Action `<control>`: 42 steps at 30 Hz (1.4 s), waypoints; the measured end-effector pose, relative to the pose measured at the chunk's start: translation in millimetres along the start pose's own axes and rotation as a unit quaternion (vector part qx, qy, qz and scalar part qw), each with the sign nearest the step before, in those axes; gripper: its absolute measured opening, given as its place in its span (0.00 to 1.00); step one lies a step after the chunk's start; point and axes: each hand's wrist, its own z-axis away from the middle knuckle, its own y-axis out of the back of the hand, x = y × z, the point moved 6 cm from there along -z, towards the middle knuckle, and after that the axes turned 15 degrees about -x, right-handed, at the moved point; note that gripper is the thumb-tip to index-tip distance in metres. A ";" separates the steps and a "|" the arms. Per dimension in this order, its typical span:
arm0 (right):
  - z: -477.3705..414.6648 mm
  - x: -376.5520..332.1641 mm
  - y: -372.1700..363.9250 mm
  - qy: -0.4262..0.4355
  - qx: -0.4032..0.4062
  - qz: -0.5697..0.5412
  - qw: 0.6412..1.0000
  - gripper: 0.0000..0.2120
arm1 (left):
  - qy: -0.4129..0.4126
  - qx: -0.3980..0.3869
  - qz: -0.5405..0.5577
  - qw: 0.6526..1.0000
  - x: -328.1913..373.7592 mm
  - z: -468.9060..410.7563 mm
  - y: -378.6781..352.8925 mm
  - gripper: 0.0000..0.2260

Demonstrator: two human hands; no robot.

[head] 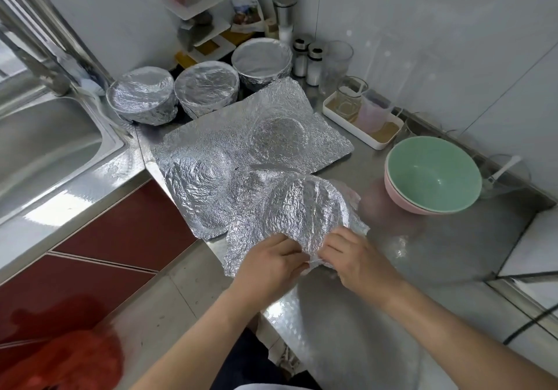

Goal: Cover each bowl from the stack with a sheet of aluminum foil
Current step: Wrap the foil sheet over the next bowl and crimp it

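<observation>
Silver foil sheet (302,208), crumpled and domed, sits at the near edge of a steel counter (407,253). The dome is bowl-shaped, but it is unclear whether a bowl is under it. The left hand (271,265) and right hand (353,259) meet at its near edge. The fingers of both are curled in and pinch the foil between fingertips and thumb.

The foil looks very light and thin. It should hold any crease pressed into it and tear if pulled hard. It is probably best taken by its edges, as it is held now, and folded gently down around a rim.

Just behind it, flat foil sheets (271,117) lie spread and overlapping on the counter, marked with round imprints. Behind those, three covered bowls (206,87) stand in a row near the wall.

To the right, apart from the foil, is the stack of bowls (431,175), a green one nested in a pink one. These look hard, smooth and breakable. They should be lifted by the rim or cupped from below.

A white tray (362,120) of glasses sits behind the stack. Shakers (314,63) stand by the wall and a sink (45,148) lies to the left. Nothing stands between the hands and the stack.
</observation>
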 end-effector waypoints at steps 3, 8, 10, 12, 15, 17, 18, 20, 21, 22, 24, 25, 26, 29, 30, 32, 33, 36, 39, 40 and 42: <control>1.7 2.4 6.8 0.016 -0.002 0.011 1.000 0.10 | 0.013 0.002 -0.026 1.000 6.8 -5.5 -10.0 0.05; 0.7 29.6 20.5 -0.015 -0.039 -0.007 0.999 0.16 | 0.073 -0.010 -0.020 0.997 24.6 -26.9 -22.2 0.08; 3.1 38.3 28.5 -0.042 -0.045 -0.030 0.998 0.16 | 0.079 -0.015 0.010 0.997 29.4 -32.9 -18.7 0.09; 6.8 37.1 34.2 -0.051 -0.047 -0.072 0.995 0.12 | 0.069 -0.005 0.039 0.997 28.6 -30.8 -8.2 0.11; 11.8 26.5 30.9 -0.053 -0.051 -0.121 0.990 0.08 | 0.067 0.012 0.080 0.994 12.3 -16.0 7.0 0.12; 12.7 18.9 20.3 -0.045 -0.058 -0.131 0.989 0.07 | 0.065 -0.006 0.079 0.995 0.9 -6.1 6.6 0.13; 12.5 15.4 15.0 -0.040 -0.058 -0.129 0.989 0.07 | 0.063 -0.018 0.079 0.995 -3.2 -2.2 4.0 0.13; 11.7 9.8 7.4 -0.030 -0.054 -0.118 0.991 0.06 | 0.059 -0.033 0.085 0.994 -6.4 2.7 -0.2 0.13; 11.2 8.2 5.8 -0.027 -0.048 -0.108 0.993 0.05 | 0.056 -0.033 0.086 0.994 -6.6 3.5 -1.0 0.13; 10.9 6.7 5.4 -0.025 -0.040 -0.097 0.994 0.03 | 0.054 -0.031 0.087 0.994 -6.3 3.8 -1.5 0.13; 9.8 4.1 5.5 -0.019 -0.029 -0.073 0.997 0.04 | 0.047 -0.027 0.083 0.995 -6.1 3.3 -2.7 0.12; 9.1 3.7 5.1 -0.017 -0.027 -0.060 0.998 0.05 | 0.041 -0.026 0.075 0.996 -5.5 2.3 -2.8 0.12; 8.4 3.8 4.0 -0.015 -0.026 -0.047 0.998 0.07 | 0.032 -0.023 0.065 0.997 -4.4 1.3 -2.9 0.12; 6.7 4.8 0.8 -0.013 -0.028 -0.022 0.999 0.11 | 0.008 -0.009 0.027 1.000 1.6 -2.9 -5.5 0.09; 5.6 5.5 0.9 -0.015 -0.028 -0.019 0.999 0.12 | 0.006 -0.005 0.015 1.000 3.8 -4.4 -7.5 0.08; 4.3 8.4 2.7 -0.029 -0.032 -0.025 0.999 0.13 | 0.016 0.004 -0.008 1.000 7.8 -8.1 -12.4 0.07; 3.5 10.1 5.2 -0.040 -0.039 -0.026 0.998 0.13 | 0.022 0.008 -0.016 1.000 9.0 -9.7 -14.2 0.07; 7.0 18.4 13.6 -0.071 -0.048 -0.063 0.994 0.10 | 0.041 0.022 -0.021 0.999 12.8 -14.4 -16.8 0.07; 9.9 17.5 16.1 -0.065 -0.053 -0.103 0.991 0.08 | 0.055 0.017 -0.008 0.998 14.9 -17.4 -15.2 0.07; 9.6 15.5 14.8 -0.059 -0.056 -0.098 0.992 0.09 | 0.056 0.012 0.003 0.998 14.8 -17.6 -14.2 0.07; 8.6 12.1 11.0 -0.053 -0.055 -0.086 0.993 0.09 | 0.062 0.007 0.028 0.998 11.9 -15.6 -9.9 0.09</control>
